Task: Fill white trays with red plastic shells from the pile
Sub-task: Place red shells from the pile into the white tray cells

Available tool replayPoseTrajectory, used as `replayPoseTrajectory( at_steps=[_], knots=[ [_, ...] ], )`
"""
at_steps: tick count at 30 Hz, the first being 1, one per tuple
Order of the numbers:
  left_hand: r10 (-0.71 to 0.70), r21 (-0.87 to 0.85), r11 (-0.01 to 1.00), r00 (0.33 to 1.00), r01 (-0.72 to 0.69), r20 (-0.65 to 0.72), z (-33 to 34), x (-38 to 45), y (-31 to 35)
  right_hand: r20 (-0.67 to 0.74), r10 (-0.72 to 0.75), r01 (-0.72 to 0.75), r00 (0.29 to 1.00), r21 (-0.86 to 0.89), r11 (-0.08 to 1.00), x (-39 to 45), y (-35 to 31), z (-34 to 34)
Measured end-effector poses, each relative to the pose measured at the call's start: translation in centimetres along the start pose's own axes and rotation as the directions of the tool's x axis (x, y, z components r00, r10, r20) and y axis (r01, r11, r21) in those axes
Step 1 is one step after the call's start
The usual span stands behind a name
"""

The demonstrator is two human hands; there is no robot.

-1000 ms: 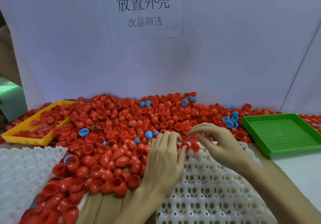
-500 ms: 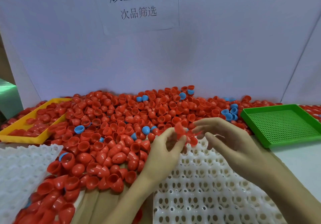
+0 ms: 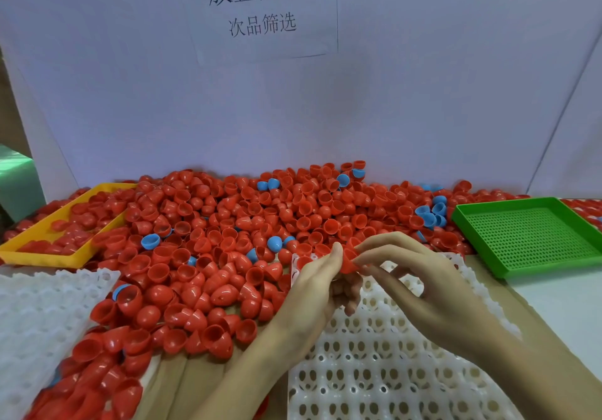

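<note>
A white backdrop (image 3: 423, 94) with a printed paper sign (image 3: 260, 6) stands behind the work surface. A broad pile of red shells (image 3: 228, 234), sprinkled with a few blue shells (image 3: 274, 243), covers the middle of the table. Nearest the viewer lies a white tray (image 3: 374, 354) of open cells, none visibly filled apart from a shell or two at its far edge; a second white tray (image 3: 39, 315) lies at left. A green tray (image 3: 527, 234) sits at right, a yellow tray (image 3: 65, 256) holding red shells at left. Above the near tray's far edge, the left hand (image 3: 312, 289) and right hand (image 3: 423, 283) meet on one red shell (image 3: 348, 261): the left fingers curl with the thumb up against it, the right thumb and forefinger pinch its side, remaining fingers loosely spread. The shell appears light, thin-walled, stiff and smooth, so likely slippery; its rim probably offers the surest hold.
</note>
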State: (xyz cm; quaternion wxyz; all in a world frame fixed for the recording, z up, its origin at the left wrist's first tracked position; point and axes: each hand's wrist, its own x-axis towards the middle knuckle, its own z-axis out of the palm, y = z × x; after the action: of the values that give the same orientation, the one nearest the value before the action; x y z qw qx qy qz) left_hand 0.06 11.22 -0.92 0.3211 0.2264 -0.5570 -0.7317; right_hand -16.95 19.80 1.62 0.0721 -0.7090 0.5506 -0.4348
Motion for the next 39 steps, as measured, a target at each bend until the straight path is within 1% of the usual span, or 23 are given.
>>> replayPoseTrajectory(
  at_steps=[2, 4, 7, 9, 11, 14, 16, 17, 19, 21, 26, 29, 32, 34, 35, 36, 37, 38, 39],
  knots=[
    [0.033, 0.068, 0.997, 0.999, -0.033, -0.003, -0.1, 0.0, 0.0, 0.029, 0.027, -0.027, 0.999, 0.006, 1.0, -0.1, 0.3, -0.1],
    [0.056, 0.152, 0.987, 0.998, -0.056, 0.0, -0.1, 0.0, 0.1, 0.078, 0.068, -0.073, 0.995, 0.055, 0.996, -0.2, 0.4, -0.3],
    [0.098, 0.31, 0.947, 0.995, -0.083, -0.035, -0.1, 0.0, 0.2, 0.076, 0.108, -0.113, 0.991, 0.061, 0.992, -0.1, 0.8, -0.8],
    [0.19, 0.465, 0.877, 0.977, -0.124, -0.098, 0.0, 0.0, -0.3, 0.065, 0.153, -0.154, 0.986, 0.006, 0.988, 0.1, 1.3, -1.6],
    [0.281, 0.597, 0.786, 0.954, -0.163, -0.109, 0.1, 0.0, -0.8, 0.059, 0.188, -0.183, 0.98, -0.08, 0.98, 0.3, 2.0, -2.4],
    [0.28, 0.756, 0.632, 0.96, -0.169, -0.02, 0.1, -0.1, -1.4, 0.061, 0.204, -0.19, 0.977, -0.19, 0.963, 0.4, 3.2, -3.1],
    [0.278, 0.832, 0.524, 0.96, -0.181, 0.035, 0.0, -0.1, -1.9, 0.109, 0.219, -0.184, 0.97, -0.262, 0.947, 0.4, 3.9, -2.9],
    [0.282, 0.853, 0.484, 0.957, -0.195, 0.059, 0.0, -0.1, -2.1, 0.145, 0.231, -0.183, 0.962, -0.286, 0.941, 0.3, 4.3, -2.7],
    [0.289, 0.871, 0.44, 0.953, -0.218, 0.092, 0.0, -0.1, -2.2, 0.222, 0.246, -0.173, 0.944, -0.303, 0.937, 0.1, 4.9, -2.2],
    [0.297, 0.874, 0.427, 0.949, -0.231, 0.105, 0.0, -0.1, -2.2, 0.272, 0.246, -0.161, 0.93, -0.301, 0.94, -0.1, 5.4, -1.8],
    [0.306, 0.875, 0.421, 0.946, -0.237, 0.109, 0.0, -0.1, -2.2, 0.291, 0.287, -0.188, 0.913, -0.323, 0.928, -0.4, 6.2, -1.3],
    [0.3, 0.86, 0.45, 0.948, -0.239, 0.107, 0.0, -0.2, -1.8, 0.296, 0.299, -0.197, 0.907, -0.331, 0.923, -0.6, 6.3, -1.0],
    [0.319, 0.804, 0.538, 0.944, -0.254, 0.084, -0.3, -0.1, -1.0, 0.298, 0.296, -0.182, 0.907, -0.354, 0.917, -0.6, 6.3, -0.8],
    [0.37, 0.765, 0.591, 0.929, -0.256, 0.025, -1.0, 0.2, -0.4, 0.276, 0.297, -0.193, 0.914, -0.347, 0.918, -0.6, 6.3, -0.9],
    [0.408, 0.759, 0.6, 0.913, -0.252, -0.019, -1.5, 0.4, -0.1, 0.265, 0.299, -0.201, 0.917, -0.34, 0.919, -0.6, 6.3, -0.9],
    [0.451, 0.774, 0.586, 0.89, -0.239, -0.067, -2.3, 0.7, 0.1, 0.262, 0.301, -0.207, 0.917, -0.333, 0.92, -0.6, 6.3, -0.9],
    [0.491, 0.814, 0.543, 0.864, -0.204, -0.111, -3.1, 0.9, 0.2, 0.266, 0.303, -0.209, 0.915, -0.329, 0.921, -0.6, 6.3, -0.9],
    [0.528, 0.871, 0.469, 0.837, -0.146, -0.144, -4.1, 1.1, 0.3, 0.278, 0.304, -0.207, 0.911, -0.328, 0.922, -0.7, 6.4, -0.9],
    [0.561, 0.925, 0.373, 0.812, -0.073, -0.162, -5.2, 1.2, 0.3, 0.292, 0.304, -0.204, 0.907, -0.328, 0.922, -0.7, 6.4, -0.8]
  ],
)
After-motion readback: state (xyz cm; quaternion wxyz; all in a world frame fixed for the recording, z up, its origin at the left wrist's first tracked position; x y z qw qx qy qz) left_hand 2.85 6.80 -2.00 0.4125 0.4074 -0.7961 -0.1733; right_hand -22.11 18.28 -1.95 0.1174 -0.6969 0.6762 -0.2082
